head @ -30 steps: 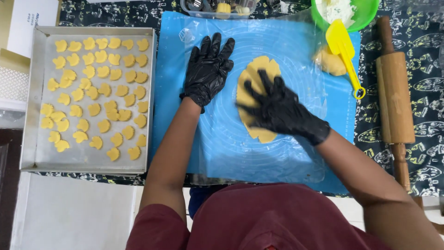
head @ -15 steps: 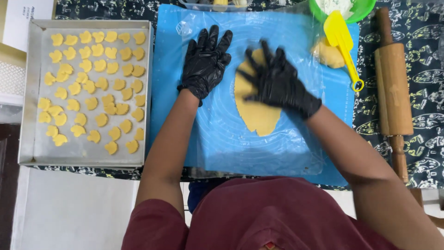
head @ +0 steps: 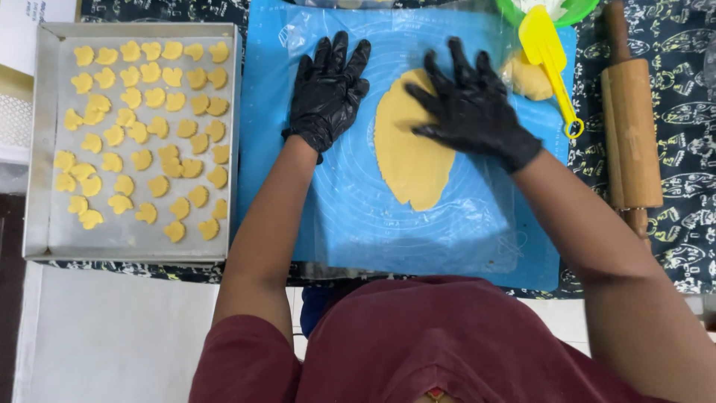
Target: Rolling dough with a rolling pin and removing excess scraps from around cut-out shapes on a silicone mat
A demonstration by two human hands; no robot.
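Observation:
A flattened oval of yellow dough lies on a blue baking mat, under a clear plastic sheet. My right hand, in a black glove, presses flat on the dough's upper right part with fingers spread. My left hand, also gloved in black, rests flat on the mat just left of the dough, fingers spread, holding nothing.
A metal tray with several small yellow dough cut-outs sits at the left. A wooden rolling pin lies at the right. A yellow spatula, a dough lump and a green bowl are at the top right.
My right hand has slid up from the dough's middle to its upper right part. The left hand has stayed flat on the mat.

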